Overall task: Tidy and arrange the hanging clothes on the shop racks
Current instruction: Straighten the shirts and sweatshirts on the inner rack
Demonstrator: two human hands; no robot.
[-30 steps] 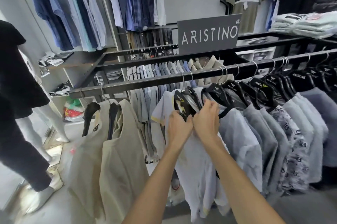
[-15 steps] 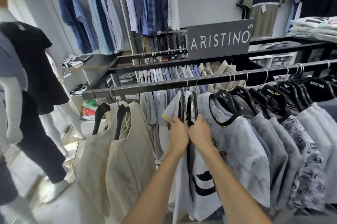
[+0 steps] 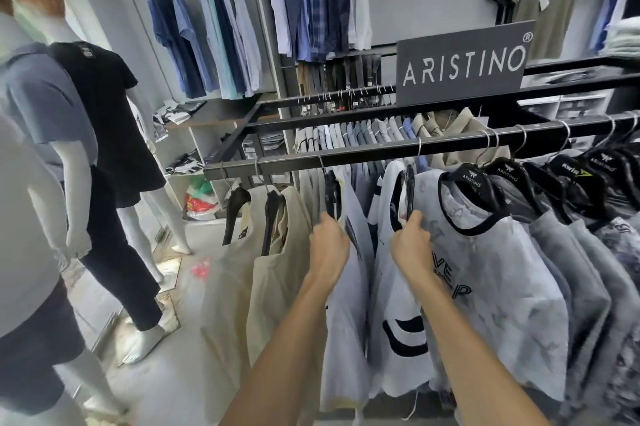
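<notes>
The left hanger [image 3: 333, 195] and right hanger [image 3: 409, 190] are hung on the front rail [image 3: 374, 151] between the beige vests [image 3: 277, 245] and grey shirts [image 3: 561, 252]. Held side by side half a second ago, they have been drawn apart, so spacing is judged under way. Both are seen edge-on, long axes across the rail. Their near ends are enclosed by the curled grip of the left hand [image 3: 329, 242] and right hand [image 3: 412, 245].
</notes>
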